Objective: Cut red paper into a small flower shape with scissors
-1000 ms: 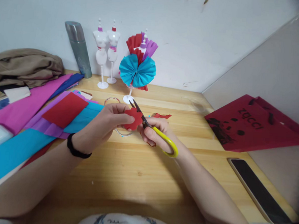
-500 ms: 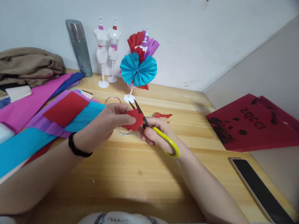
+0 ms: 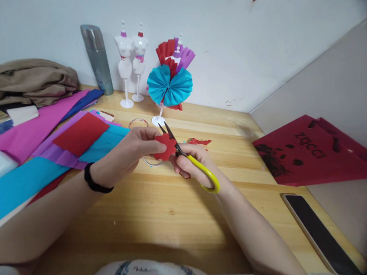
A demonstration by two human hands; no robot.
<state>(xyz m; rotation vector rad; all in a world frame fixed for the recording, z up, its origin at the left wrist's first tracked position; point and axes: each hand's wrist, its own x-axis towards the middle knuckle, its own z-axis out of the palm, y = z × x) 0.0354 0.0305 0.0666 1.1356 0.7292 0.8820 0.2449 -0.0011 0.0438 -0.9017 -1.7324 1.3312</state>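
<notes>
Between the thumb and fingers of my left hand is a red paper flower shape with a scalloped edge. My right hand is closed around yellow-handled scissors. Their dark blades are slightly apart, point away to the upper left and lie along the flower's right edge. A small bit of red shows under my right fingers; what it belongs to is hidden. Red paper scraps lie on the table just beyond my right hand. A roll of clear tape is partly hidden behind my left hand.
At the back stand a mini dress form with a blue pleated paper fan, two barer dress forms and a leaning flask. Coloured paper sheets and brown cloth cover the left. A red bag and phone are right.
</notes>
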